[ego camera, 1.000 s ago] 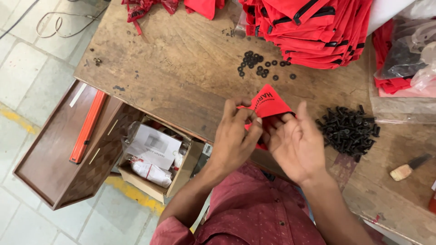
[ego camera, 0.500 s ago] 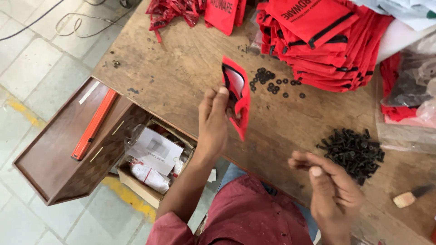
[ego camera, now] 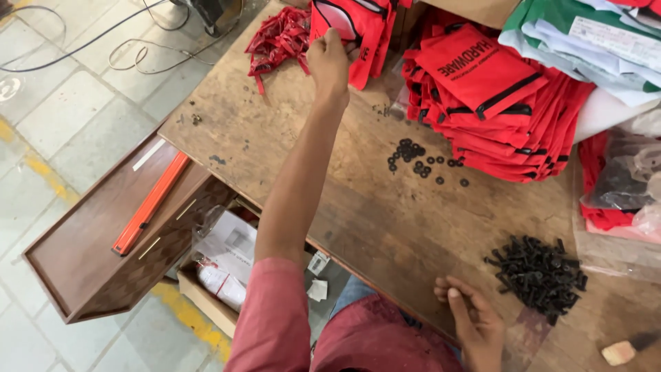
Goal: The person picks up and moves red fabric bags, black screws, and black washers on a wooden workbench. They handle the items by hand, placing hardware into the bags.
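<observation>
The small red fabric pouch with a black zipper sits at the top centre of the frame, at the far edge of the worn wooden workbench, where the person's left hand is stretched out to it at arm's length. The fingers of that hand are curled around the pouch's near edge, pinching the cloth. The pouch looks light, soft and floppy; it would likely sag if taken by a corner, so the stitched edge or the zipper line seems the firmest place to grip. It appears neither fragile nor slippery.

Just left of it lies a tangle of red cord or strap pieces. To the right, in the upper right of the frame, leans a tall stack of like red zipper pouches. Scattered small black washers lie mid-bench, well apart from the pouch.

The right hand rests at the bench's near edge in the lower right, fingers loosely bent and holding nothing that can be seen, near a heap of black bolts.

An open wooden drawer with a long orange tool shows at lower left.
</observation>
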